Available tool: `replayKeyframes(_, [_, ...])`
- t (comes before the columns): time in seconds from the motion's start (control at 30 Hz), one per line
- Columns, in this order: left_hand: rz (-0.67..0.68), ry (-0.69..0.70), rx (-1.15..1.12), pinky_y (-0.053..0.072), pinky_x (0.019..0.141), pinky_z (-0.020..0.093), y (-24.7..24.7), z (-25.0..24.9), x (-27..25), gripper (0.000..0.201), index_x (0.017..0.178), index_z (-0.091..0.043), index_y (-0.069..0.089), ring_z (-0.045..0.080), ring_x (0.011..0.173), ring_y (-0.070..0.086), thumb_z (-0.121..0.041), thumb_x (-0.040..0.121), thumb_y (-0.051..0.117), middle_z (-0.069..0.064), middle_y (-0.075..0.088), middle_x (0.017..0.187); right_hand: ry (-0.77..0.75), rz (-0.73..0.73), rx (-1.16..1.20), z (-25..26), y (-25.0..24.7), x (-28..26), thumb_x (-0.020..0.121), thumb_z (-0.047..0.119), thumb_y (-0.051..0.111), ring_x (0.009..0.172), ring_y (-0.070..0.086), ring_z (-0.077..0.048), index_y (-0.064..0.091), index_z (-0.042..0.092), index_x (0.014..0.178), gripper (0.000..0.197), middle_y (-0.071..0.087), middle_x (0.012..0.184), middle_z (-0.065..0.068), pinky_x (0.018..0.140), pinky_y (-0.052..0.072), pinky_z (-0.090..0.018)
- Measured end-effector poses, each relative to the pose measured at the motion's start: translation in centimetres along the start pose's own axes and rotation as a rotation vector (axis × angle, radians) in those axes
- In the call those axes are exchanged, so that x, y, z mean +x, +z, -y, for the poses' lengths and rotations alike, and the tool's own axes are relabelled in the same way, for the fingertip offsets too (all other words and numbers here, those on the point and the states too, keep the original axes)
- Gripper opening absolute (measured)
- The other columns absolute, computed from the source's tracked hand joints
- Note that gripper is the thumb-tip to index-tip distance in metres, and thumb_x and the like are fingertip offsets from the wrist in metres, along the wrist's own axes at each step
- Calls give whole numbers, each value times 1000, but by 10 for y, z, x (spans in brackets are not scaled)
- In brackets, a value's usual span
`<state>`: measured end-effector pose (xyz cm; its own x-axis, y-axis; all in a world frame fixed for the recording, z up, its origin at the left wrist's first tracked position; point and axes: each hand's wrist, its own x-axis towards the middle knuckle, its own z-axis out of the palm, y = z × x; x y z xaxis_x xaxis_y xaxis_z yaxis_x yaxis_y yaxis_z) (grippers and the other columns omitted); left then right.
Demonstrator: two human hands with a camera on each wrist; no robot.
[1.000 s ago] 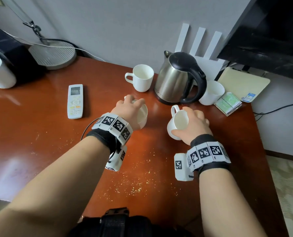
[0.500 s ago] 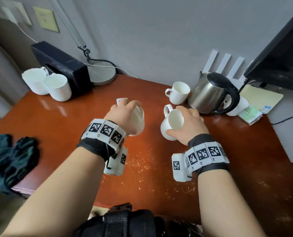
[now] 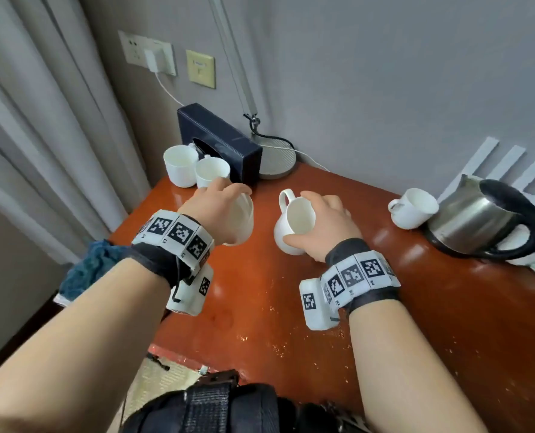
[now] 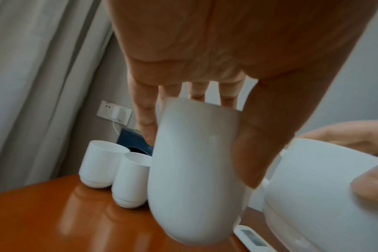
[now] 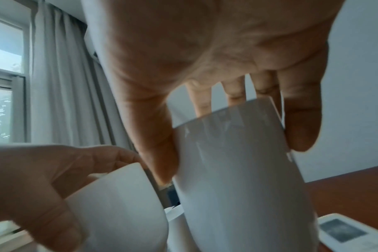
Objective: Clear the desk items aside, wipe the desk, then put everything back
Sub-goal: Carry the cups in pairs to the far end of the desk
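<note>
Head view: left hand point(image 3: 219, 201) and right hand point(image 3: 325, 220) each clamp a mug over the worktop point(image 3: 369, 307); lower both upright beside the parked cups point(image 3: 197, 165) at 11 o'clock, without knocking them.

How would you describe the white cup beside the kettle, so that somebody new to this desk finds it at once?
Start at the steel electric kettle with the black handle, at the desk's right back corner by the wall. Directly left of it stands a white cup on the red-brown desk. Unlike the other white cups, no hand holds it, and it stands alone, far from the pair by the black box.
</note>
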<state>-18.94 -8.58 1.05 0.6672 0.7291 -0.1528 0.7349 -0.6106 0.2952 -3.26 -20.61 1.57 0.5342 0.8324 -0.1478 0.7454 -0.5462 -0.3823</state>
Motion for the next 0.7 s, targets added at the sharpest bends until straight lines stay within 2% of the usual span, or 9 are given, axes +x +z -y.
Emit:
replayKeyframes(0.1, [-19, -90, 29, 42, 98, 42, -9, 25, 1, 77, 142, -35, 29, 32, 122, 44, -22, 78, 70, 0, 32, 141, -88, 56, -17, 24, 7, 18, 70, 41, 71, 122, 40, -27, 29, 35, 138, 80, 34, 136, -2, 96, 38, -36])
replayKeyframes(0.3, [4, -196, 48, 40, 99, 41, -20, 89, 12, 77, 142, -39, 27, 29, 127, 38, -24, 78, 67, -2, 29, 143, -173, 141, -39, 76, 37, 48, 70, 38, 73, 124, 39, -27, 24, 32, 140, 85, 34, 138, -3, 95, 39, -37])
replayKeyframes(0.43, [64, -146, 107, 43, 96, 39, -22, 134, 34, 80, 141, -39, 27, 26, 126, 37, -27, 75, 70, -4, 28, 143, -169, 157, -38, 110, 63, 66, 73, 41, 70, 121, 40, -27, 27, 29, 136, 77, 37, 133, -3, 94, 38, -34])
replayKeyframes(0.7, [199, 57, 121, 39, 104, 40, -15, 198, 80, 73, 142, -37, 25, 30, 127, 36, -29, 81, 64, 0, 25, 144, 18, 154, -30, 164, 119, 99, 71, 38, 71, 117, 42, -28, 32, 23, 128, 70, 38, 130, -5, 90, 39, -34])
